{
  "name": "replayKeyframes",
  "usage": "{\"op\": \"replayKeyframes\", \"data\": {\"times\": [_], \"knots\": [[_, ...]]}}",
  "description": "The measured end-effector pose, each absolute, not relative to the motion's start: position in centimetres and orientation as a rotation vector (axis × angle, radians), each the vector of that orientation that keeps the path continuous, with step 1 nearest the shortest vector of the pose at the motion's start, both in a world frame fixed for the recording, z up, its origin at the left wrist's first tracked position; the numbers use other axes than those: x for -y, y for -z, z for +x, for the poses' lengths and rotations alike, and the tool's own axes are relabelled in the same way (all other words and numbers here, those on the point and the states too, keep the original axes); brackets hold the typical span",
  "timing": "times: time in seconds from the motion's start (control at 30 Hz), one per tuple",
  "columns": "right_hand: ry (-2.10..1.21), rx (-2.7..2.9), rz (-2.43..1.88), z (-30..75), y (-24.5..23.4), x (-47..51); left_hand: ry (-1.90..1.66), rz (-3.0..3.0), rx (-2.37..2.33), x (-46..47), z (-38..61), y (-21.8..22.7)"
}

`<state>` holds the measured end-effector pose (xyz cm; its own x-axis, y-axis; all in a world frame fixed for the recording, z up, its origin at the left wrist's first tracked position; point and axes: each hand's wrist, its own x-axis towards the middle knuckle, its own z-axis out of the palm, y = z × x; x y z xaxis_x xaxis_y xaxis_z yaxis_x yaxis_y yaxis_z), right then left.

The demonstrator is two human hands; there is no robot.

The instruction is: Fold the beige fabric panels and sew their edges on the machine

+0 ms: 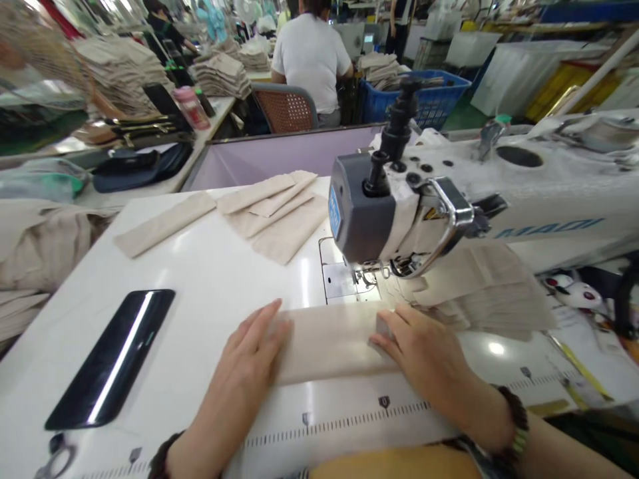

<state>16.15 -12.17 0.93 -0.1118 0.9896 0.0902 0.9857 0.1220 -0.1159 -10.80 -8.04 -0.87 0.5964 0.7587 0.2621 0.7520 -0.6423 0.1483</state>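
Note:
A folded beige fabric strip [329,342] lies crosswise on the white sewing table in front of the sewing machine [367,209]. My left hand [252,356] rests on the strip's left end, fingers stretched out and slightly blurred. At the right end, my right hand [424,352] is curled over the cloth. Between its thumb and fingers shows a small grey piece [384,326], too unclear to name. The machine's needle plate [339,279] lies just beyond the strip, under the head.
Beige pieces [279,219] lie at the table's back, and a stack of fabric [484,293] sits under the machine arm. A dark phone-like slab [112,359] lies at left. Ruler marks [349,422] run along the front edge. A person [312,60] sits beyond.

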Motion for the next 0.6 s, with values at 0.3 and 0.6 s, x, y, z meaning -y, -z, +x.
{"op": "replayKeyframes", "data": {"times": [0.3, 0.6], "knots": [[-0.167, 2.646, -1.251, 14.4, -1.6, 10.4, 0.012, 2.777, -1.331, 8.6, -5.7, -1.9], [-0.097, 2.536, -1.239, 13.5, 1.8, 11.0, -0.300, 2.912, -1.303, 9.5, -5.8, 2.3]]}}
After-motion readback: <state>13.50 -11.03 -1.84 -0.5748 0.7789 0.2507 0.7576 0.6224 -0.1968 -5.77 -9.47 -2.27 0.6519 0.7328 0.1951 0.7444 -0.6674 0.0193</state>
